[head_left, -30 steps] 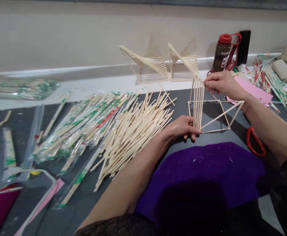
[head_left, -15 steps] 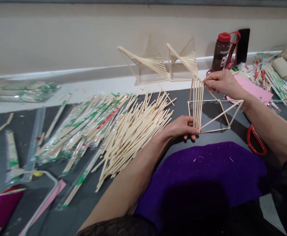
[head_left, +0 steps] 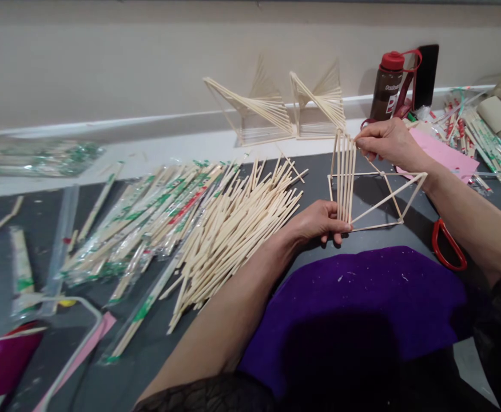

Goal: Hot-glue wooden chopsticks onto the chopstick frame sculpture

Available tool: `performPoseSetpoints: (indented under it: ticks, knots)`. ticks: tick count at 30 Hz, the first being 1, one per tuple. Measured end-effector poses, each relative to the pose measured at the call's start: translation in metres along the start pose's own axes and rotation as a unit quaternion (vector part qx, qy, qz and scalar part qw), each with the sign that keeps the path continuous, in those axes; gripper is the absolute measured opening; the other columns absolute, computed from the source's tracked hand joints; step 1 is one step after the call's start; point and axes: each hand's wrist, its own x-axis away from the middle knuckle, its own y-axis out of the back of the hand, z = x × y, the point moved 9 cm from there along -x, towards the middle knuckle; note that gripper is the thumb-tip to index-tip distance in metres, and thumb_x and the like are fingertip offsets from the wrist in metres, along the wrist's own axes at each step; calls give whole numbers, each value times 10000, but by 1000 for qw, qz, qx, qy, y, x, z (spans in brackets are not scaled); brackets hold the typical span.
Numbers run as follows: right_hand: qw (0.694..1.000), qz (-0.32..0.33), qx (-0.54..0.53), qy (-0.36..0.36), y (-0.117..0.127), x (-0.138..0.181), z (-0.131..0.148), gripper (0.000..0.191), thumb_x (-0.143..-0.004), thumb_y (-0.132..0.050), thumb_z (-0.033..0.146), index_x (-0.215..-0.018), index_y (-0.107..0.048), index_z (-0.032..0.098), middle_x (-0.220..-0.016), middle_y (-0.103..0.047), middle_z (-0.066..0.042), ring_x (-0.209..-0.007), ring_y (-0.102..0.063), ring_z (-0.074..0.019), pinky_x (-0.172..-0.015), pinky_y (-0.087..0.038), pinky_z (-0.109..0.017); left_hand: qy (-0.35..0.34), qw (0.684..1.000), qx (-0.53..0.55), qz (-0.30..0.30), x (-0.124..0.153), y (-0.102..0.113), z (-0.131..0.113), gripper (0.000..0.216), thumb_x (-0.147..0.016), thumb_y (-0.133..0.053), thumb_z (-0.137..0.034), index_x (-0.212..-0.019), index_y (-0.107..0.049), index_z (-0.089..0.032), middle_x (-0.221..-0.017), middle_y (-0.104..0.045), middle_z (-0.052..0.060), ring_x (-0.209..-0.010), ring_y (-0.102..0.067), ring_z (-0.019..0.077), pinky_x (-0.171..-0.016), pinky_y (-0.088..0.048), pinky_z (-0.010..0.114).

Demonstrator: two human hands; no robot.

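Head cam: L hand pinches the stick frame at its bottom corner btwn thumb & fingers, w/ the row of sticks rising right above it & the open braced part off to its R. R hand pinches the row's top R end, so the frame's btwn & below, over the counter, R of the loose stick pile.

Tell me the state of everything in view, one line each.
Frame, held, partly slatted.
Left hand, pinching the frame's lower end.
Right hand, pinching the frame's top.
Loose sticks, unwrapped, piled.
Wrapped sticks, in clear sleeves, heaped.
Left model, standing.
Right model, standing.
Bottle, upright, capped.
Black slab, upright.
Red handle, lying flat.
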Motion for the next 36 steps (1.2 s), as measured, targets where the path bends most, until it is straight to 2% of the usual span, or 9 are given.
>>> performPoseSetpoints:
  ticks: [10,14,25,30,36]
  knots:
    - [999,-2,32,8,1,-2,-4,65,-778,-636,156,-730,-678,143,-546,-572,14,-543,-538,-92,-571,-464,-222,-3,1000,-10,5,-2,0,1,141,-683,-764,-195,-740,-650,-135,-632,-680,19,-466,-635,96,-361,-303,168]
    - [1000,-3,16,2,1,0,0,103,-771,-644,134,-670,-646,152,-532,-561,7,-521,-517,-93,-531,-452,-223,-7,1000,-7,6,-1,-1,0,150,-679,-770,-199,-734,-643,-141,-638,-679,17,-466,-634,96,-357,-303,171]
    - [993,16,-58,-101,-1,0,-13,147,-808,-699,186,-680,-644,142,-604,-634,-42,-505,-558,-101,-404,-395,-210,-8,1000,-12,2,3,-2,-4,133,-699,-757,-183,-749,-641,-140,-658,-682,23,-468,-618,86,-370,-302,171]
    - [999,2,-13,-41,4,0,-1,116,-780,-708,203,-685,-671,147,-541,-590,-14,-516,-532,-104,-458,-437,-224,-8,1000,-10,3,1,-1,-2,136,-698,-754,-184,-740,-635,-132,-668,-685,32,-470,-628,96,-362,-299,171]
    - [999,13,42,7,6,-2,9,186,-756,-710,156,-585,-639,168,-526,-576,2,-545,-523,-109,-538,-451,-244,-11,1000,-8,5,-1,0,1,153,-683,-770,-206,-758,-653,-141,-679,-696,40,-481,-640,107,-364,-298,181]
